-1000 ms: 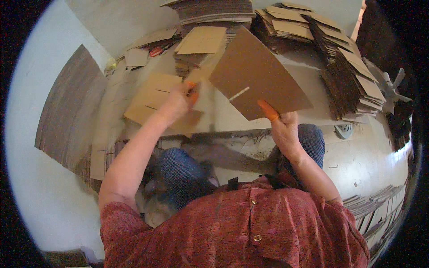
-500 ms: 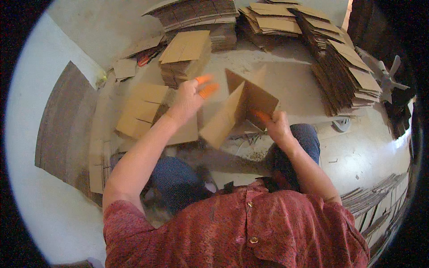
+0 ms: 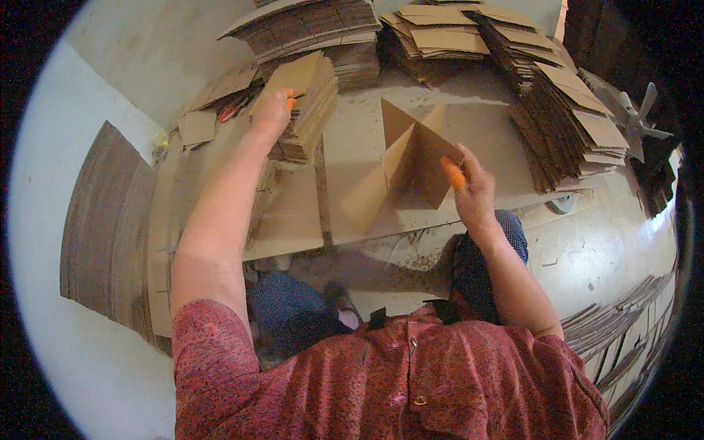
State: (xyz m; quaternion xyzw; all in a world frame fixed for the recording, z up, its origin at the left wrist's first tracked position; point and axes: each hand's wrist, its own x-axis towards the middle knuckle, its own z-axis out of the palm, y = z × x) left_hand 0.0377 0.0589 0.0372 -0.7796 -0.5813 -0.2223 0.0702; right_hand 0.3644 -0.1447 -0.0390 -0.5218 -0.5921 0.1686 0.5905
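Head view: right hand (image 3: 473,187) pinches the edge of one crossed cardboard divider (image 3: 425,161), apparently interlocked already; left hand (image 3: 273,114), fingers curled, grip unclear, touches cardboard-panel stack (image 3: 317,99) beneath, pieces unjoined.

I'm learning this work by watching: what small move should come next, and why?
Probably lift the top sheet from the cardboard stack with the left hand, since its orange-covered fingertips are at that sheet, while the right hand holds the crossed cardboard pieces by their right edge.
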